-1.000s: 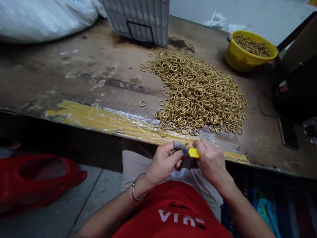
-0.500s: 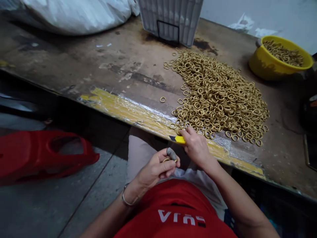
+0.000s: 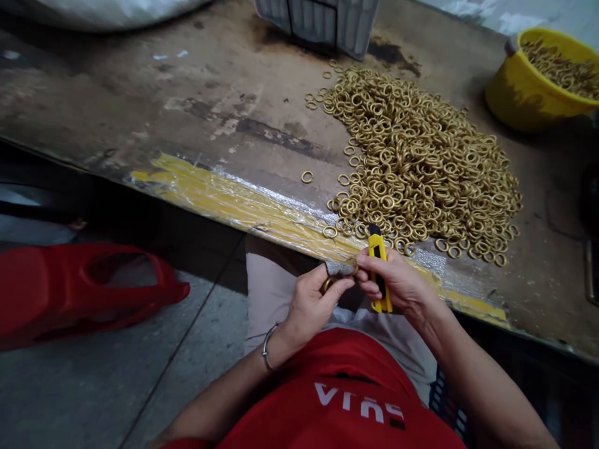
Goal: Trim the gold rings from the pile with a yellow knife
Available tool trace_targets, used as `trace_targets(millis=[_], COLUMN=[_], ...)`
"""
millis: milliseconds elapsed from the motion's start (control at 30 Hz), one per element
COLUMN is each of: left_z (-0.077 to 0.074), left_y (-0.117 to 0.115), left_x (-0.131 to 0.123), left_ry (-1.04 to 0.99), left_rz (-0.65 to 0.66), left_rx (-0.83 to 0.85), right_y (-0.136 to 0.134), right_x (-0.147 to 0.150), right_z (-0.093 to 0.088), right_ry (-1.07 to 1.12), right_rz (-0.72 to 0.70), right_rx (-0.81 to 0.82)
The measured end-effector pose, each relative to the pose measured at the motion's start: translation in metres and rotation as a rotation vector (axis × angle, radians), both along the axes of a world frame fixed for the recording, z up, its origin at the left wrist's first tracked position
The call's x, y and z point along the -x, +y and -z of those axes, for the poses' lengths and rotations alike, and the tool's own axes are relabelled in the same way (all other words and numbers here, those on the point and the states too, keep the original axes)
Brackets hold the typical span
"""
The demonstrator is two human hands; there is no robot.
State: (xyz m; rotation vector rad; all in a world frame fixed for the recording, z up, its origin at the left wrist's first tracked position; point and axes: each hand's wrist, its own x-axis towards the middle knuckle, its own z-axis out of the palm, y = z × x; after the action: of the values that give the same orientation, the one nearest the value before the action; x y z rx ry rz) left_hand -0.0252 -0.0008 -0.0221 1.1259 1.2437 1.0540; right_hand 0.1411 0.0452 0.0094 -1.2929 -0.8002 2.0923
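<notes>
My left hand (image 3: 312,300) is closed in a pinch on a brass ring (image 3: 327,285), with a grey cover on its thumb. My right hand (image 3: 397,280) grips a yellow utility knife (image 3: 378,265) upright, and its fingertips meet the left thumb at the ring. Both hands hover over my lap just below the table's taped front edge (image 3: 243,206). A large heap of brass rings (image 3: 421,162) lies on the table right behind the hands.
A yellow bowl (image 3: 528,93) of rings stands at the far right. A grey ribbed crate (image 3: 327,19) sits at the back. One loose ring (image 3: 307,177) lies left of the heap. A red plastic object (image 3: 84,287) lies on the floor to the left.
My right hand came back from the table edge to meet the left hand, with the knife now held upright. My left hand rose slightly. The view shifted down.
</notes>
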Motion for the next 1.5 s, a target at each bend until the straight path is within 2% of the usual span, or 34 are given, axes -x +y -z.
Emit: trace_targets(millis=[167,267,333,400,533,633,700,800,933,1033,1133,1200,1300,1400,1500], left_z=[0.002,0.003,0.003,0.003,0.003,-0.001,-0.005,-0.010,-0.013,-0.020,-0.028,-0.027,-0.017,-0.008,-0.001], left_y=[0.003,0.004,0.004,0.004,0.004,0.002,0.002,0.003,0.004,-0.002,-0.013,-0.016,-0.013,-0.005,0.001], left_x=[-0.003,-0.005,-0.007,-0.008,-0.011,-0.015,-0.017,-0.019,-0.015,-0.005,0.009,0.017,0.026,0.034,0.041], left_ry=[-0.009,0.010,-0.012,-0.081,-0.258,-0.337,-0.352,-0.323,-0.247,-0.178,-0.220,-0.348,-0.525,-0.620,-0.720], left_rz=[0.066,0.055,0.067,0.092,0.110,0.105,0.099,0.108,0.101,0.085,0.181,0.202,0.113,0.002,-0.022], left_rx=[0.111,0.087,0.089,0.160,0.335,0.371,0.383,0.369,0.236,0.187,0.252,0.322,0.368,0.357,0.369], right_y=[-0.009,-0.013,-0.016,-0.022,-0.039,-0.050,-0.052,-0.051,-0.039,-0.020,-0.001,0.008,0.016,0.027,0.042], right_x=[0.000,-0.001,-0.005,-0.012,-0.028,-0.033,-0.033,-0.028,-0.022,-0.025,-0.028,-0.021,0.009,0.045,0.067], right_z=[0.004,0.003,0.000,-0.004,-0.011,-0.009,-0.006,-0.002,-0.001,-0.003,-0.007,-0.009,-0.006,0.003,0.009], right_ry=[0.013,0.030,-0.023,-0.231,-0.905,-1.186,-1.292,-1.411,-1.484,-1.624,-1.775,-1.662,-1.437,-1.429,-1.447], right_rz=[0.048,0.061,0.021,-0.040,-0.198,-0.377,-0.435,-0.443,-0.485,-0.504,-0.400,-0.408,-0.547,-0.624,-0.663], right_rx=[-0.007,-0.010,-0.068,-0.275,-0.908,-1.108,-1.145,-1.173,-1.213,-1.082,-0.944,-1.043,-1.189,-1.195,-1.168])
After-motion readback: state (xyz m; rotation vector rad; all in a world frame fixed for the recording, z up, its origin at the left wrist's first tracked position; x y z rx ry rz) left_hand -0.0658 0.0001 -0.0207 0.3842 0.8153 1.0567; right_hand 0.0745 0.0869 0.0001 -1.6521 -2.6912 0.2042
